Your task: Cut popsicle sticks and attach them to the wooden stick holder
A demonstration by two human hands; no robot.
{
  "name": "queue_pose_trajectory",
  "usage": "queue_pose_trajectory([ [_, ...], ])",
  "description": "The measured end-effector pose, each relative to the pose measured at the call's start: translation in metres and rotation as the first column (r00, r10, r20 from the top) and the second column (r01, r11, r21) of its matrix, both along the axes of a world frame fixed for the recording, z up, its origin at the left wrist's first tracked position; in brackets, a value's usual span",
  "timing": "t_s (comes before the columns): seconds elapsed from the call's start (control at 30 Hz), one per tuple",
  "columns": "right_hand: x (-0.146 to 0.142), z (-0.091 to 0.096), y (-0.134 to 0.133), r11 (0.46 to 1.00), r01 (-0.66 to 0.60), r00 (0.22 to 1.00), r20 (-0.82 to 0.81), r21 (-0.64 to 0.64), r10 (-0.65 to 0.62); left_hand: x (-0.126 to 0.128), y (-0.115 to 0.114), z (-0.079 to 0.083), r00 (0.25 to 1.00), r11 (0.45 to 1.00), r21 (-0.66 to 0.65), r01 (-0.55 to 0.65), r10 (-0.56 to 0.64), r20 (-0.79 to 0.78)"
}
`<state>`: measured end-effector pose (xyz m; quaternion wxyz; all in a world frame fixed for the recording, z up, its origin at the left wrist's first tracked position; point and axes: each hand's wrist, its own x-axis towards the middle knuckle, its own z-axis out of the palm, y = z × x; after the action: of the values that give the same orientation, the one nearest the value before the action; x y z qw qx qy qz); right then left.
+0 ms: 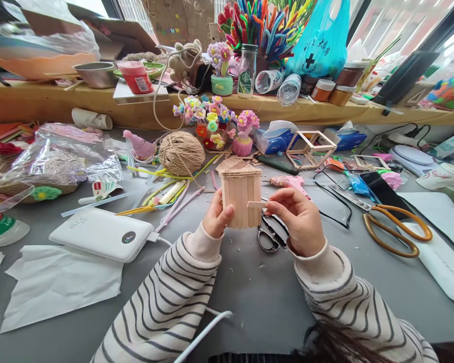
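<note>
My left hand (217, 216) grips a small box made of wooden craft sticks (237, 196) by its left side, thumb on the front wall. Twine runs along the box's top edge. In my right hand (298, 217), thumb and fingers pinch a short piece of craft stick (256, 204), held level across the right part of that front wall. Whether the piece touches the wall I cannot tell. Just behind my right hand lies a pink glue gun (289, 183). Black-handled pliers or cutters (268, 239) rest on the table below the box.
Large scissors with orange-brown handles (393, 229) lie to the right. A white power bank (102, 229) with a cable sits at left, near crumpled white paper (64, 285). Behind are a twine ball (181, 153), pipe-cleaner flowers (212, 118) and a wooden stick frame (312, 147).
</note>
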<state>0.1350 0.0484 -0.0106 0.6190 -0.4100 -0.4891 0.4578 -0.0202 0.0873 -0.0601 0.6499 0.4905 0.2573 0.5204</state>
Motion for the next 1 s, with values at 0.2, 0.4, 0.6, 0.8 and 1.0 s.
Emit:
queue_pose_trajectory([
  [0.2, -0.004, -0.003, -0.002, 0.996, 0.048, 0.979, 0.195, 0.074, -0.062, 0.0, 0.0, -0.003, 0.999, 0.996, 0.086, -0.039, 0.041, -0.026],
  [0.4, -0.006, -0.006, -0.003, 0.987, 0.039, 0.932, 0.349, 0.159, -0.093, -0.001, -0.004, 0.001, 0.993, 0.988, 0.152, -0.026, 0.043, -0.11],
  [0.6, -0.004, -0.008, -0.002, 0.955, 0.096, 0.881, 0.422, 0.281, -0.213, -0.001, -0.004, 0.004, 0.992, 0.997, 0.042, -0.067, 0.071, -0.101],
  [0.8, 0.001, -0.002, -0.002, 0.869, 0.01, 0.755, 0.566, 0.494, -0.33, -0.001, -0.004, 0.004, 0.99, 0.996, 0.028, -0.084, 0.087, -0.111],
  [1.0, 0.0, -0.003, -0.001, 0.843, 0.01, 0.742, 0.561, 0.538, -0.367, 0.001, -0.008, 0.007, 0.995, 0.997, 0.043, -0.063, 0.066, -0.08],
])
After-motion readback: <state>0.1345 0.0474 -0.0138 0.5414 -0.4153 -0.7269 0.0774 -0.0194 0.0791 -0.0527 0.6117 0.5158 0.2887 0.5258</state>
